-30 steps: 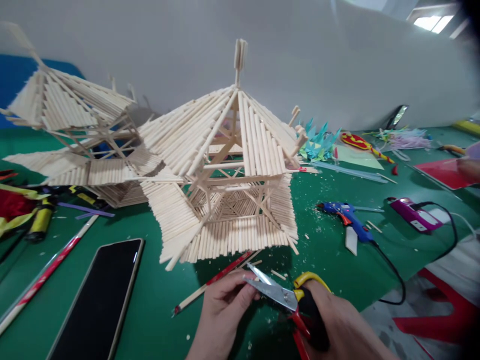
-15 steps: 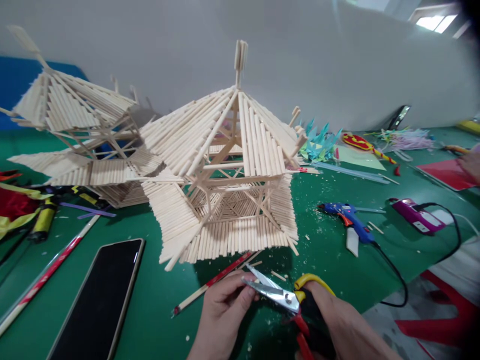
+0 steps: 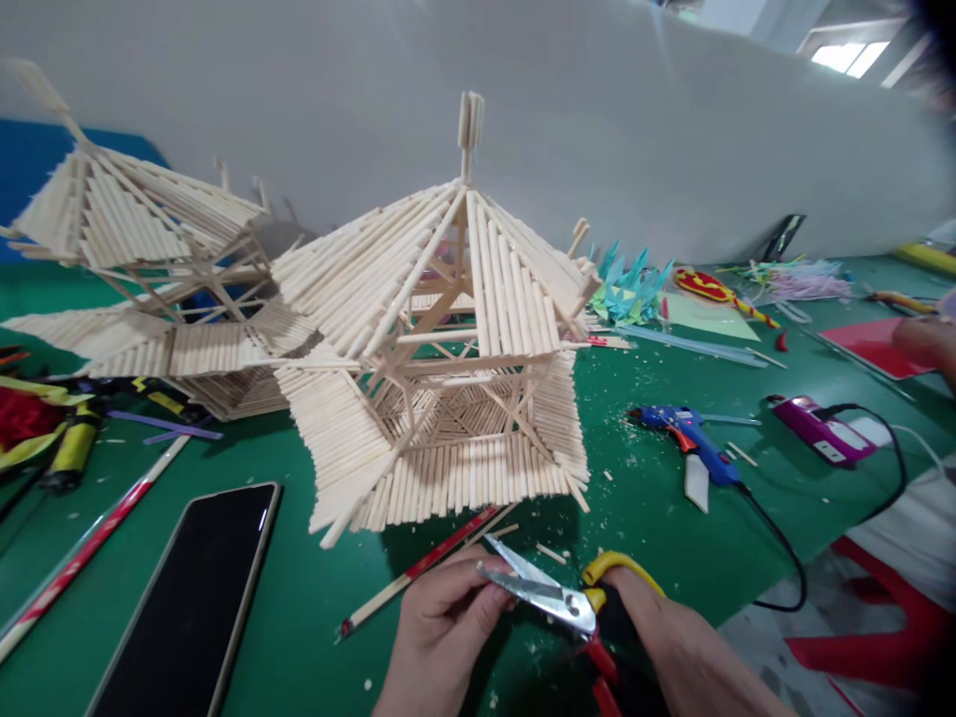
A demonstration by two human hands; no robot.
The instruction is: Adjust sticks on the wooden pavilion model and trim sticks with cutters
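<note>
My right hand (image 3: 672,632) grips a pair of scissors (image 3: 557,600) by its yellow and red handles. The blades are parted and point left, their tips at the fingers of my left hand (image 3: 440,627). That hand is closed in a pinch; what it holds is too small and covered to make out. Just behind both hands stands a pavilion model (image 3: 463,488) of pale wooden sticks with a pointed roof. A red-wrapped bundle of sticks (image 3: 418,568) lies between the model and my left hand.
A second stick pavilion (image 3: 179,239) stands at the left, and a phone (image 3: 186,597) lies in front of it. On the right are a blue glue gun (image 3: 691,433) with its cord and a purple device (image 3: 822,430). Another person's hand (image 3: 926,344) is at the far right.
The view has shifted slightly, so most things sit a little further left. Both hands and the scissors keep nearly the same pose. The other person's hand at the far right has moved inward.
</note>
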